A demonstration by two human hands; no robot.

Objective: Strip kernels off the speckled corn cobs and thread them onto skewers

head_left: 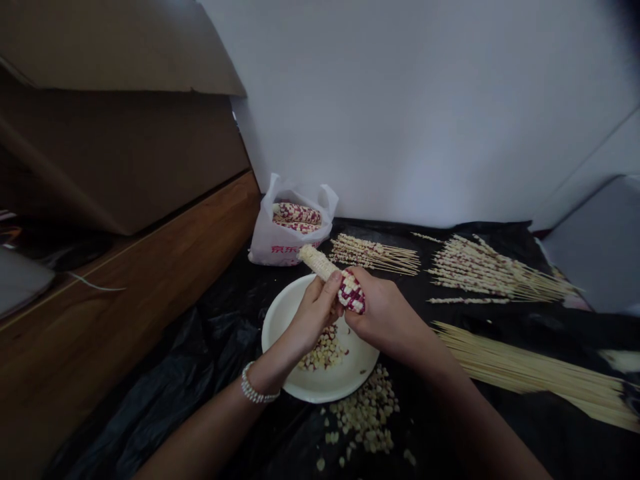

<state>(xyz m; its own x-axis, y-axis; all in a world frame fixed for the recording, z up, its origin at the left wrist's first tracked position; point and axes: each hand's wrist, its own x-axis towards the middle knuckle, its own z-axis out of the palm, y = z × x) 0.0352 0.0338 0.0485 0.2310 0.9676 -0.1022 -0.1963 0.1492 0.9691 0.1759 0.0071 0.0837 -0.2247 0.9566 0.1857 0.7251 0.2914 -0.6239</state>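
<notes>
Both of my hands hold one corn cob (331, 276) above a white bowl (285, 317). My left hand (313, 315) wraps its fingers round the bare, stripped part of the cob. My right hand (385, 313) grips the end that still carries red and white kernels. Loose kernels (324, 350) lie in the bowl under my hands. More kernels (367, 413) are scattered on the black plastic sheet (210, 347) just in front of the bowl. A beaded bracelet sits on my left wrist.
A white plastic bag (280, 243) with more cobs stands behind the bowl. Skewers threaded with kernels (375, 253) (493, 270) lie at the back; bare bamboo skewers (525, 370) lie at the right. A wooden ledge and cardboard boxes rise on the left; a white wall stands behind.
</notes>
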